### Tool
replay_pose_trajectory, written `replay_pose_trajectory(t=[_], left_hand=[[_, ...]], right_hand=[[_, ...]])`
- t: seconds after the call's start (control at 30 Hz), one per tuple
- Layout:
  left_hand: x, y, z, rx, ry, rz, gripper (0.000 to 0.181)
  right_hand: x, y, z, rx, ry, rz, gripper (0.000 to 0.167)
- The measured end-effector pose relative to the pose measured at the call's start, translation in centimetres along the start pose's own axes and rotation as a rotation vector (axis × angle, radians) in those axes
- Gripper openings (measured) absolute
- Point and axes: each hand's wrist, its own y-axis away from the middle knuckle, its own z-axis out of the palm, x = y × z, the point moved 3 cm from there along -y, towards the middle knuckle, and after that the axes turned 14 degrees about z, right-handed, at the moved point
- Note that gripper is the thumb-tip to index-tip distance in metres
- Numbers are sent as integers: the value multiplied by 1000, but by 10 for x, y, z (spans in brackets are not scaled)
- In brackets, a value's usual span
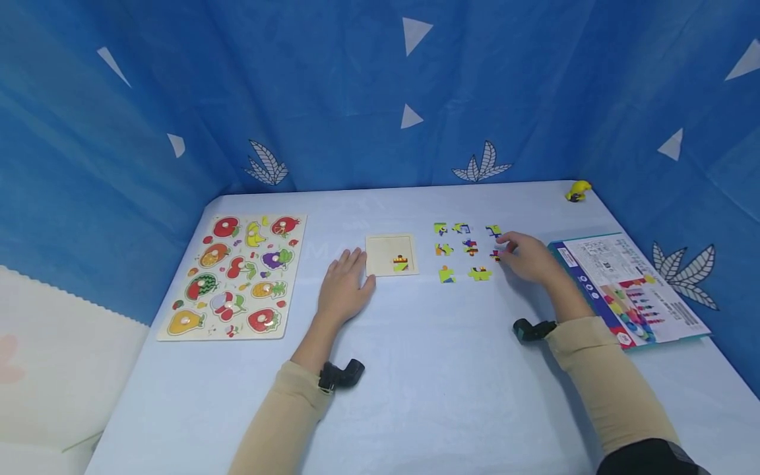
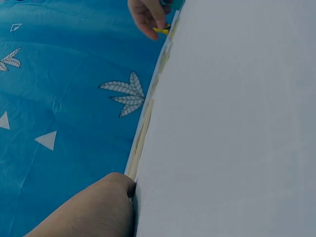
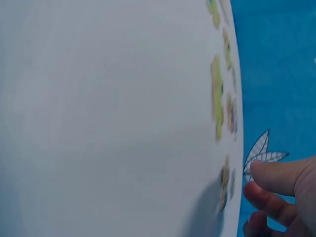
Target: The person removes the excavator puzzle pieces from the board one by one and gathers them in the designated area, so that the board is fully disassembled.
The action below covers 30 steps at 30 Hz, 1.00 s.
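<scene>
A small square wooden puzzle tray (image 1: 380, 254) lies mid-table with one colourful puzzle piece (image 1: 400, 263) in its lower right corner. My left hand (image 1: 344, 284) rests on the table at the tray's left edge, fingers extended; its thumb side shows in the left wrist view. To the right of the tray, several loose jigsaw pieces (image 1: 479, 274) lie in rough rows. My right hand (image 1: 528, 257) is at the right end of these, its fingertips close to a red and dark piece (image 1: 495, 255). In the right wrist view, thumb and forefinger are bent and apart, with nothing visible between them.
A fruit peg board (image 1: 237, 277) lies on the left of the white table (image 1: 439, 396). At the right, under my forearm's far side, is a printed box (image 1: 635, 290). A small yellow toy (image 1: 578, 191) stands at the far right corner. Blue curtain (image 1: 356, 99) borders the table.
</scene>
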Motion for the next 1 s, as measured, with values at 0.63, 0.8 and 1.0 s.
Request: replay_pose_trajectory(t=[0.63, 0.8, 1.0], left_hand=[[0, 1, 0, 6, 21, 10, 64], [0, 0, 1, 3, 15, 4, 63], [-2, -1, 2, -1, -11, 13, 64]], right_hand=[[-120, 19, 55, -99, 13, -263, 43], [-143, 25, 71, -117, 54, -296, 45], [-157, 24, 86, -108, 150, -326, 44]])
